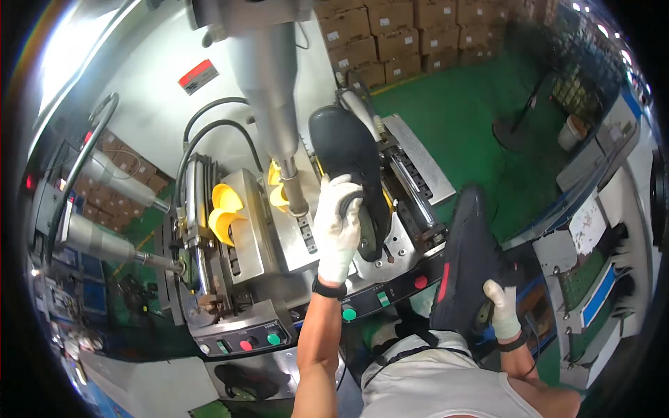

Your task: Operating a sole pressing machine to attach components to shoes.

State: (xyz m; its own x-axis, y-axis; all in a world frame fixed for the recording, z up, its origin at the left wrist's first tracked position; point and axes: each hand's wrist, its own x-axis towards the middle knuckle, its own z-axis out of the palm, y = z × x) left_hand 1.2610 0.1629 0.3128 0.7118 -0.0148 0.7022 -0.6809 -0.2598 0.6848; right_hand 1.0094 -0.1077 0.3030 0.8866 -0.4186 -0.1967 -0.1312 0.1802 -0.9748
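Observation:
My left hand (336, 226), in a white glove, is closed on the near part of a black shoe (341, 143). The shoe lies sole up at the right station of a metal pressing machine (261, 240), beside a vertical steel rod (289, 177). Off to the right, my right hand (503, 310), also gloved, grips the heel end of a second black shoe (463, 261) with a red mark on its side. That shoe is held in the air, its toe pointing away from me. Glove and shoe hide part of each grip.
Yellow curved pads (226, 209) flank the machine's left station. Coloured buttons (349, 313) line its front panel. Another dark shoe (244, 382) rests on the lower ledge. To the right stands a rack (582, 306); cartons (397, 45) are stacked behind, past a green floor (446, 129).

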